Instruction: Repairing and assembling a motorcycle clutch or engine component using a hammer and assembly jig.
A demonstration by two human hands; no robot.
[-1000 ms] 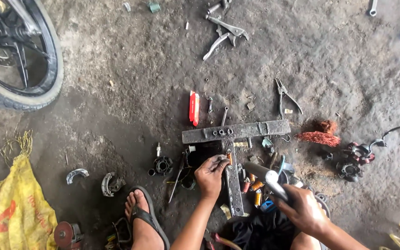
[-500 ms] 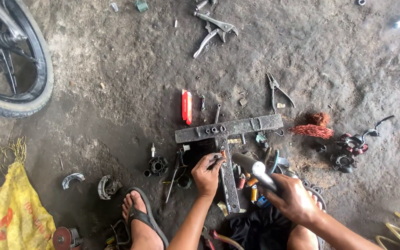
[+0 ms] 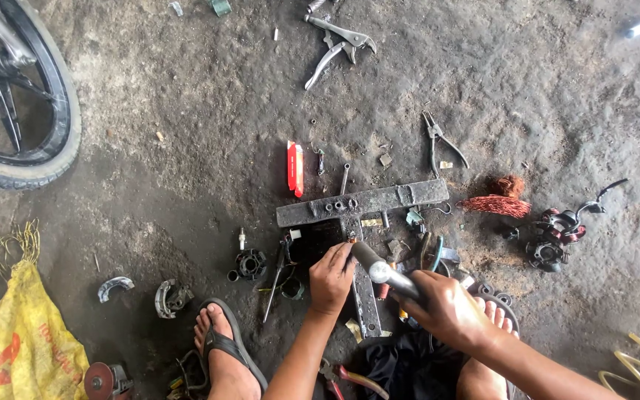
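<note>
There is only one view — the camera sits on the person's head and looks almost straight down at the dirt floor [image 3: 186, 148]. It is close to the hands at the bottom edge. Farther off, a wheel [image 3: 31, 133] shows top left.

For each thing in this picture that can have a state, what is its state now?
left hand: closed, pinching a small part on the T-shaped metal bar
right hand: gripping the hammer
hammer: tilted, head beside the left fingers
T-shaped metal bar: flat on the ground
locking pliers: handles spread
circlip pliers: handles apart
yellow sack: crumpled
</note>
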